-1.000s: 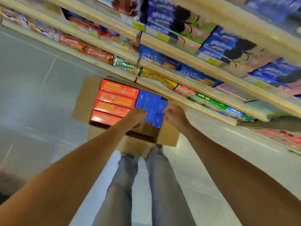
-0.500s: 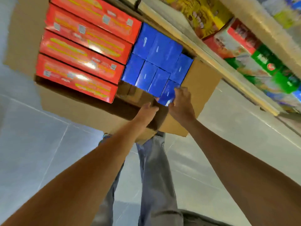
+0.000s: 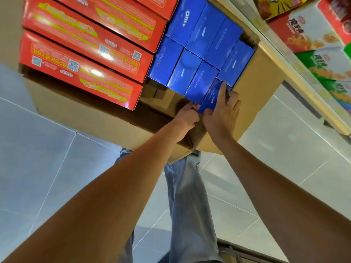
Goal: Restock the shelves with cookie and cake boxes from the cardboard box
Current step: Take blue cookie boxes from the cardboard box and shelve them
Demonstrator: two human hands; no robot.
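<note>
Hiding half the glossy blue box (image 3: 209,98), centre frame | left hand (image 3: 187,118), right hand (image 3: 223,113): fingers (image 3: 221,92) curled round it | red boxes (image 3: 85,59) cropped, top.

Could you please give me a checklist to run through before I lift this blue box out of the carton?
1. Right hand grips the nearest blue box, thumb and fingers on it: ok.
2. Left hand has a firm hold at that box's edge: cannot tell.
3. Box is free of the neighbouring blue boxes: not ok, they are packed tight against it.
4. Red boxes sit out of the lift path: ok.
5. Cardboard box is open on top: ok.
6. Free slot on the shelf: cannot tell, the visible part holds packs.
</note>
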